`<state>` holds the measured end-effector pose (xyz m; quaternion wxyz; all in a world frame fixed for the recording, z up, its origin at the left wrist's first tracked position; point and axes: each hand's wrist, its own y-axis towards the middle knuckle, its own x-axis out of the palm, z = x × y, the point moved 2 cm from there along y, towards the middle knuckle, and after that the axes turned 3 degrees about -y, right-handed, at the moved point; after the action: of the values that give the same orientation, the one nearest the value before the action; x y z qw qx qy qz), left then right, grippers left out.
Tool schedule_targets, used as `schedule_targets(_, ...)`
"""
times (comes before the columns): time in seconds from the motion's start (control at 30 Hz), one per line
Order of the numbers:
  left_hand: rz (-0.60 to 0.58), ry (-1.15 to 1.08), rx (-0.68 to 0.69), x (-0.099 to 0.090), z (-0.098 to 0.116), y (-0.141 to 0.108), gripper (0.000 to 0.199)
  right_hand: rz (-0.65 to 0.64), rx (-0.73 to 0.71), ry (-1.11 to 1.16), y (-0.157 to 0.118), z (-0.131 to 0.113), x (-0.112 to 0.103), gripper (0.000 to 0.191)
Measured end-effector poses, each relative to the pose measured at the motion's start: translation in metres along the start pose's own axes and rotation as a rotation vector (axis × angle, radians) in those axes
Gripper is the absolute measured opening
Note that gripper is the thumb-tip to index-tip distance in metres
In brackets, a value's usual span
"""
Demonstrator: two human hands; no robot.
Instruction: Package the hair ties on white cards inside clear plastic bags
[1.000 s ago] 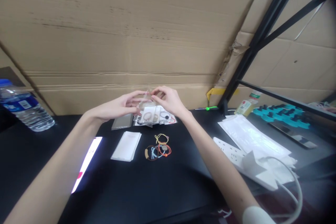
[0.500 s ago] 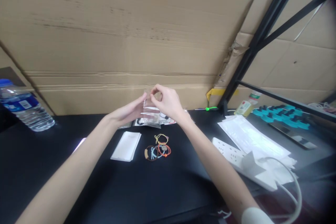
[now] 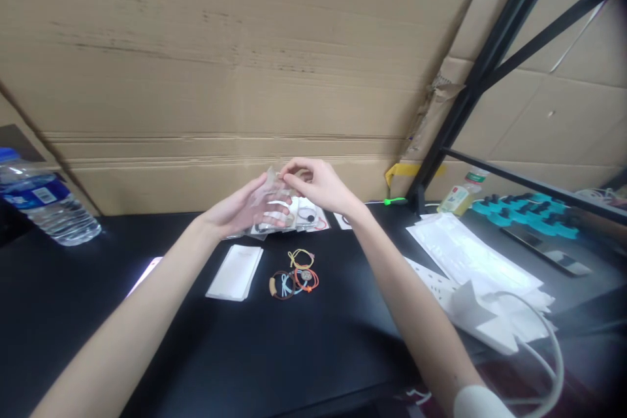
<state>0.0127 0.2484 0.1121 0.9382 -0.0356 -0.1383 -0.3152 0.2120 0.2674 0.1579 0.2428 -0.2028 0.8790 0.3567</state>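
Up near the cardboard wall, my left hand (image 3: 249, 206) has a clear plastic bag (image 3: 270, 184) held at its upper edge, the other fingers spread behind it. My right hand (image 3: 313, 179) pinches the same bag from the right side, thumb against forefinger. Below and behind the hands lie several packed white cards (image 3: 313, 217) with hair ties or bands on them, partly covered by my fingers. A stack of white cards (image 3: 236, 272) lies nearer to me. Beside it sits a small heap of coloured hair ties (image 3: 296, 277): yellow, orange, light blue and brown.
A water bottle (image 3: 46, 202) leans at the left. On the right are a white power strip (image 3: 435, 284) with a cable, white plastic sheets (image 3: 470, 255), a phone-like dark slab (image 3: 543, 251), turquoise pieces (image 3: 529, 214) and a small bottle (image 3: 463, 192). A black metal frame (image 3: 470, 91) rises behind.
The bag has crumpled and tilted between my hands. My right wrist has shifted slightly to the right, showing more of the cards behind.
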Motion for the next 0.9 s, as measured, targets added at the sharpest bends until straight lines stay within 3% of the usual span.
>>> schedule_targets(0.17, -0.023, 0.092, -0.020, -0.014, 0.000, -0.003, 0.059, -0.219, 0.080, 0.202, -0.006, -0.007, -0.008, 0.020)
schedule_targets(0.3, -0.062, 0.147, -0.036, -0.022, -0.001, -0.004, 0.052, -0.363, 0.094, 0.233, -0.010, -0.016, -0.008, 0.029)
schedule_targets(0.53, -0.122, 0.280, -0.031, -0.012, 0.004, -0.007, 0.051, -0.551, 0.094, 0.151, -0.012, -0.017, -0.001, 0.038)
schedule_targets(0.9, -0.109, 0.604, -0.021, -0.001, 0.021, -0.016, 0.048, -0.662, 0.169, 0.142, -0.013, -0.012, 0.011, 0.059)
